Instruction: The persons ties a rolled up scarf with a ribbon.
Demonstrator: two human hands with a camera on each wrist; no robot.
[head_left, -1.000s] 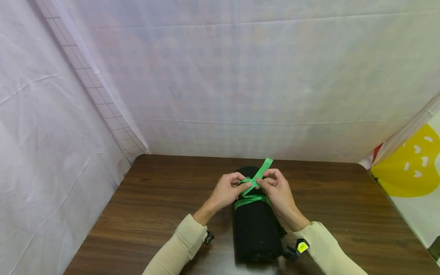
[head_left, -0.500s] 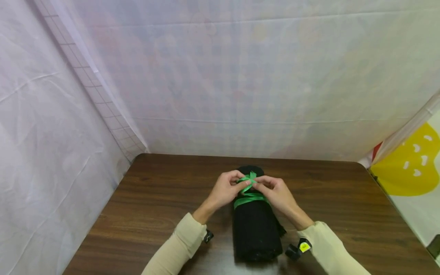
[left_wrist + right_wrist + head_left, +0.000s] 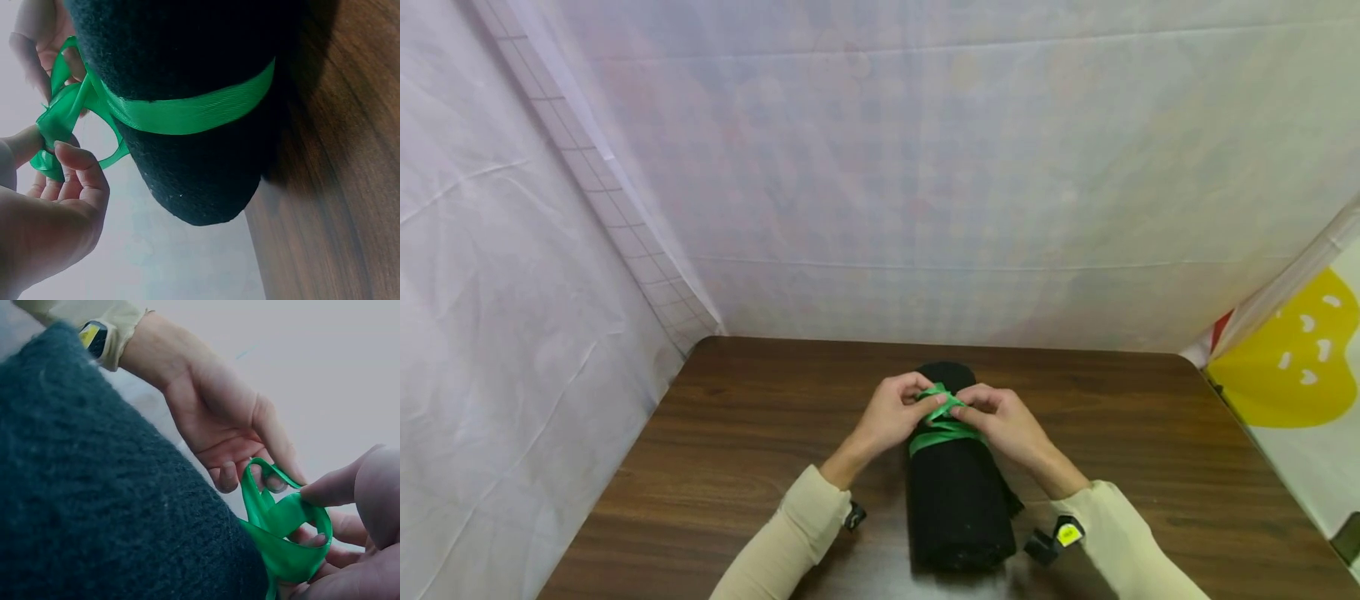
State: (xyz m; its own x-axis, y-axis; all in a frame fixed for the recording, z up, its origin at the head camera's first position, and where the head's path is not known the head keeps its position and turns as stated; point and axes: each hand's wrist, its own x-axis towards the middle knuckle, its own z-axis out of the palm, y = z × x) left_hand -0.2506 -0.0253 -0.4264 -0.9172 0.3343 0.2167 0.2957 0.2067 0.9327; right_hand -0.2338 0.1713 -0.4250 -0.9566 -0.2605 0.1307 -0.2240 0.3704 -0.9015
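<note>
With the ribbon [image 3: 945, 432] already around the rolled black cloth [image 3: 958, 500], we see the left hand [image 3: 891, 414] and right hand [image 3: 1006, 423] pinching its loops, the knot not yet pulled tight.

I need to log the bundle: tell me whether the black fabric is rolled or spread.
Rolled. The black fabric roll lies as a cylinder on the brown wooden table, with a green ribbon around it.

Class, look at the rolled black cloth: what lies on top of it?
A green ribbon circles the black roll; the left hand and right hand pinch its loops on top. Fingers hide the knot itself.
</note>
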